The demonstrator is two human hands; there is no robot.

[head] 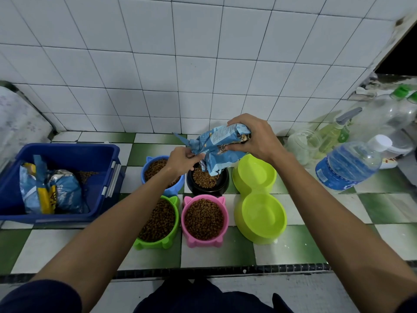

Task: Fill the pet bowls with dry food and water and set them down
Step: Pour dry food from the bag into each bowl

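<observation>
Head view, biggest first: a blue bin (67,177) lies well left of the hands; a lime double bowl (259,197) sits dry just right of them. Four kibble bowls crowd below the wrists. Both hands hold the tipped kibble bag (216,145), right hand (252,136) gripping its upper end, left hand (180,160) pinching the mouth over the black bowl (207,179) (nearly full). Too steep a tilt would likely spill kibble over its rim.
</observation>
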